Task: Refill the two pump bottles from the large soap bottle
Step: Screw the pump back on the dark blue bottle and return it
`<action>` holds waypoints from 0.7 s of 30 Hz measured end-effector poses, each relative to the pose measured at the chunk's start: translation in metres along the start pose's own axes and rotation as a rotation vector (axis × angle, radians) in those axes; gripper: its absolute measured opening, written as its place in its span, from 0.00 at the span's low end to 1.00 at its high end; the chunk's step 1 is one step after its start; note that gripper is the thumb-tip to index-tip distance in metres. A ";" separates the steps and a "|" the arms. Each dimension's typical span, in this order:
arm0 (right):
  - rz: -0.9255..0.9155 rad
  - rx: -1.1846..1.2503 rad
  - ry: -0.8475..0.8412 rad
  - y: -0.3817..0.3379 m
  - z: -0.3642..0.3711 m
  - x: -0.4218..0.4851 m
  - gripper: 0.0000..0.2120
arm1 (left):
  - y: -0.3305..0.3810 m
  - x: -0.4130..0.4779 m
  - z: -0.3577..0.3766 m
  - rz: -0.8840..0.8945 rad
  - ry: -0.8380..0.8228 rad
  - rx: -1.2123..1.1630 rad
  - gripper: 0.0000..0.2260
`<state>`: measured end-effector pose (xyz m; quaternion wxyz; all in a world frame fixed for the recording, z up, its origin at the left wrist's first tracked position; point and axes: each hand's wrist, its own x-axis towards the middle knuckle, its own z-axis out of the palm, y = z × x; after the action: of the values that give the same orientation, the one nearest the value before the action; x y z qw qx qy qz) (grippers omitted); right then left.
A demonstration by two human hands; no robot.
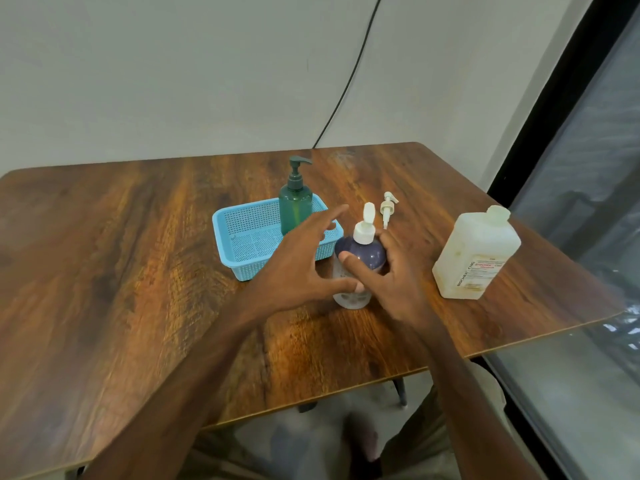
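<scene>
R hand (398,271) grips purple btl (367,252), green btl (296,207) in basket (227,252)

basket (242,263): blue mesh (on table) | table (121,237): dark wood-grain; cable (346,88): black, down wall

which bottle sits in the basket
The green bottle, upright in the blue basket; the purple bottle and the large soap bottle stand on the table.
</scene>
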<state>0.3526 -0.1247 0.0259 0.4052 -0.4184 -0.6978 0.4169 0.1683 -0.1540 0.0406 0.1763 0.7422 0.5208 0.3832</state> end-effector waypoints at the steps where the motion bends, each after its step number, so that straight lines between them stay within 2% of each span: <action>1: -0.012 0.033 0.021 0.004 0.002 0.000 0.19 | 0.003 0.000 -0.003 0.012 -0.013 -0.029 0.45; 3: -0.034 0.104 0.052 0.012 0.007 0.001 0.21 | 0.011 0.003 -0.006 -0.002 -0.002 -0.153 0.39; 5: -0.064 0.144 0.082 0.016 0.011 0.002 0.22 | 0.017 0.010 0.000 -0.027 0.108 -0.225 0.31; 8: -0.093 0.177 0.120 0.019 0.015 0.003 0.18 | 0.022 0.022 0.013 -0.041 0.271 -0.207 0.20; 10: -0.117 0.201 0.135 0.022 0.017 0.004 0.18 | 0.022 0.027 0.018 -0.033 0.317 -0.193 0.17; 15: -0.147 0.248 0.124 0.027 0.018 0.006 0.19 | 0.013 0.029 0.012 -0.014 0.247 -0.169 0.12; 21: -0.150 0.256 0.115 0.027 0.017 0.006 0.20 | 0.009 0.039 0.010 0.037 0.208 -0.128 0.11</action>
<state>0.3418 -0.1150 -0.0035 0.5245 -0.3333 -0.6438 0.4464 0.1882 -0.1210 0.0550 0.1612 0.6950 0.4972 0.4937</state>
